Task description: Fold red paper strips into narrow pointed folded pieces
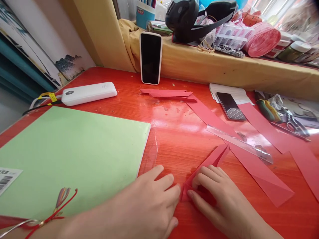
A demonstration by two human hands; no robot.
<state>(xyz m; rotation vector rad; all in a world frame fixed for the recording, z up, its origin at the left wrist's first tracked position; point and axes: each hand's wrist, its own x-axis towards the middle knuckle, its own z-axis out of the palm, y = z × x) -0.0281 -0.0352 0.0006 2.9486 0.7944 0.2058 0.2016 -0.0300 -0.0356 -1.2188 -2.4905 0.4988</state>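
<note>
The folded red paper (211, 158) lies near right on the table (171, 151), pinched in the right hand (220, 192), with the left hand (153, 196) loosely spread by its near end, and lining up edges before pressing makes neat folds.

The single view looked out from a camera on the person's head, facing forward and down over the table (174, 129). It sat close above the left hand (156, 196) and right hand (216, 192), both low in the frame. Farther off, the ledge (184, 56) slanted down rightward along the top, and the curtain (15, 63) edged the upper left.
</note>
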